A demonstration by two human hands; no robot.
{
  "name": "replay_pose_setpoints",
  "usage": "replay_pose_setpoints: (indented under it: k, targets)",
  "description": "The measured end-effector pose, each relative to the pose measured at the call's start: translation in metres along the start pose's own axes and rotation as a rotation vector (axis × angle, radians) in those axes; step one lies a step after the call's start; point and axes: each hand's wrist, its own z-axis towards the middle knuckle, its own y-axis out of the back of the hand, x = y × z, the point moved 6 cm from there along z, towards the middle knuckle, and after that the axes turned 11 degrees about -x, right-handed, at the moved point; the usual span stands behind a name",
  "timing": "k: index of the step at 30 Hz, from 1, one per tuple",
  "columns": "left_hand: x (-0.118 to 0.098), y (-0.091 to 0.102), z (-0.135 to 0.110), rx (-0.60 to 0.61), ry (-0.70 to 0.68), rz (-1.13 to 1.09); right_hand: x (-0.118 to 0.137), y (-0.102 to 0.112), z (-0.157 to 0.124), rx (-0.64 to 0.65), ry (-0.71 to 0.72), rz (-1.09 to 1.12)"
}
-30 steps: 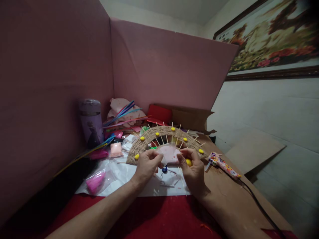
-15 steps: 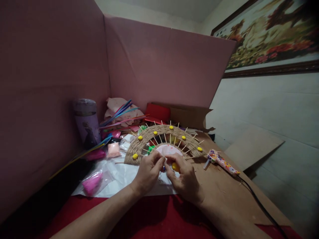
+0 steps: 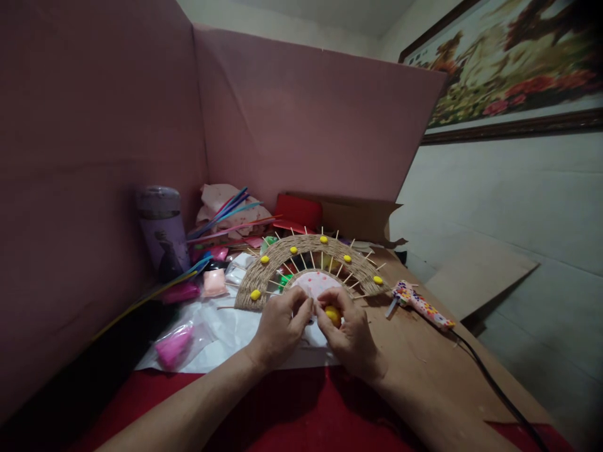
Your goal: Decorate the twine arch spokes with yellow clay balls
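My left hand point(image 3: 285, 320) is closed in a pinch, its fingertips close to those of my right hand point(image 3: 347, 329); what it pinches is too small to make out. My right hand is curled round a lump of yellow clay point(image 3: 333, 316), which shows between thumb and forefinger. Just beyond both hands stands a half-round fan shape of woven twine point(image 3: 306, 246) with thin sticks poking out. Several yellow clay dots point(image 3: 323, 240) sit on its woven band. A pale spotted half-circle point(image 3: 315, 280) fills its centre, partly hidden by my fingers.
On the right a flower-patterned glue gun point(image 3: 421, 306) lies on cardboard point(image 3: 409, 358), its black cord running to the front. At left are a purple tumbler point(image 3: 164, 235), bagged pink clay point(image 3: 174, 347), peach clay point(image 3: 215, 284) and coloured pipe cleaners point(image 3: 228, 213). Pink panels point(image 3: 301, 119) stand behind.
My fingertips have shifted slightly, and my right hand has turned so that more of the yellow clay shows. The woven fan shape has stayed in place.
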Motion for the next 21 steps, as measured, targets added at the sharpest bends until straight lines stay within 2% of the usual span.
replay_pose_setpoints:
  k: [4, 10, 16, 21]
  targets:
    - [0.001, -0.001, 0.000, 0.008, -0.032, 0.080, -0.002, 0.000, 0.000, 0.001, 0.069, -0.070]
    - [0.004, 0.002, 0.001, -0.064, -0.018, 0.195, -0.013, 0.010, 0.006, -0.135, 0.021, -0.162]
    - [0.007, 0.004, 0.003, -0.055, 0.055, 0.156, -0.005, 0.004, 0.008, -0.021, 0.068, -0.117]
    - [0.017, 0.005, 0.004, -0.112, 0.137, 0.101, 0.004, 0.011, 0.005, -0.062, 0.043, 0.052]
